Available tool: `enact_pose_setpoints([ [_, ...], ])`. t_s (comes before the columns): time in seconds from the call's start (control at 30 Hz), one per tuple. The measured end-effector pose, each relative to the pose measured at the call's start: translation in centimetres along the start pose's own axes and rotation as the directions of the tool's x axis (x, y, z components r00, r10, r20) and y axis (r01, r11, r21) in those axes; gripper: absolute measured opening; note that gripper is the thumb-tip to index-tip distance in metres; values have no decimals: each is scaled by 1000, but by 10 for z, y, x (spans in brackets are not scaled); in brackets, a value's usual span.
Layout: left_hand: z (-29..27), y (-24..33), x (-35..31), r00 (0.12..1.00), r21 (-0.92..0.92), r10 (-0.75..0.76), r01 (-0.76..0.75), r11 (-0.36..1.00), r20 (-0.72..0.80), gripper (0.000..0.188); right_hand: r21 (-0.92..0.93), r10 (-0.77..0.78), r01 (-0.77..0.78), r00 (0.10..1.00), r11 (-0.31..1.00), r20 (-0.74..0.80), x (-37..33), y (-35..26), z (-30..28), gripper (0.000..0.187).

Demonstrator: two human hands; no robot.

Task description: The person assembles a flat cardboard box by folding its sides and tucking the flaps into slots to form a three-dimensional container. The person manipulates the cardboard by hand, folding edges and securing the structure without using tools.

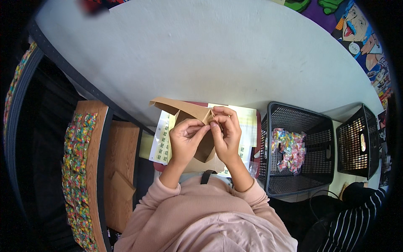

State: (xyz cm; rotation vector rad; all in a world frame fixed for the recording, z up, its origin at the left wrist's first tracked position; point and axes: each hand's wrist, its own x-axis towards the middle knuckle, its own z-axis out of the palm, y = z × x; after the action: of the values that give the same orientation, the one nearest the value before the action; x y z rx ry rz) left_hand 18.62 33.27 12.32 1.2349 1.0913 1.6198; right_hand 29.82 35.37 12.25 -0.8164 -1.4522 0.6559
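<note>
A brown cardboard box (189, 108), partly folded with a flap standing out to the left, is held in front of my body. My left hand (185, 137) pinches it near a corner, thumb and fingers pressed together. On the same corner, the fingertips and thumb of my right hand (227, 135) close from the other side, so the two hands almost meet. My fingers hide part of that corner. Beneath the box lie printed sheets (245, 119), white and pale yellow with green marks.
To the right, a black plastic crate (312, 172) holds small colourful packets (289, 149), with another black crate (357, 166) beyond. Packets in strips (77, 159) cover a wooden shelf at left; a folded brown cardboard piece (122, 186) rests on wood beside it. Someone's striped sleeve (357, 214) shows lower right.
</note>
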Motion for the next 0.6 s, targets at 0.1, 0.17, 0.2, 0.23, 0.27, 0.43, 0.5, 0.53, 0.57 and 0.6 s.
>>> enact_pose_setpoints([
  [0.1,2,-1,1,1000,-27,5,-5,1000,-2,9,-5,6,-6,1000,1000,8,1,-2,-1,9],
  [0.17,1,-1,0,1000,-9,2,-3,1000,-9,8,-8,-1,1,1000,1000,17,2,-3,-2,9],
  [0.2,1,-1,0,1000,0,2,-2,1000,-11,7,-4,-10,10,1000,1000,24,2,-2,-3,9],
  [0.23,1,-1,1,1000,-16,-7,7,1000,-7,7,0,-18,18,999,1000,31,2,-2,-3,9],
  [0.27,0,-1,1,1000,-30,-21,21,999,-4,7,-30,-49,50,998,998,39,3,-3,-4,10],
  [0.43,-1,1,0,996,-88,-78,81,993,36,7,-125,-160,163,986,979,39,3,-9,-2,14],
  [0.5,-1,4,1,993,-161,-93,104,981,76,7,-176,-204,203,979,963,12,0,-9,0,15],
  [0.53,-3,3,1,986,-171,-123,141,975,112,7,-202,-226,221,974,954,-1,-2,-8,0,15],
  [0.57,-6,3,1,977,-179,-154,180,967,148,6,-208,-224,218,975,953,-7,-3,-8,1,15],
  [0.6,-8,2,0,965,-185,-184,218,958,184,6,-215,-222,214,975,953,-14,-4,-8,1,15],
])
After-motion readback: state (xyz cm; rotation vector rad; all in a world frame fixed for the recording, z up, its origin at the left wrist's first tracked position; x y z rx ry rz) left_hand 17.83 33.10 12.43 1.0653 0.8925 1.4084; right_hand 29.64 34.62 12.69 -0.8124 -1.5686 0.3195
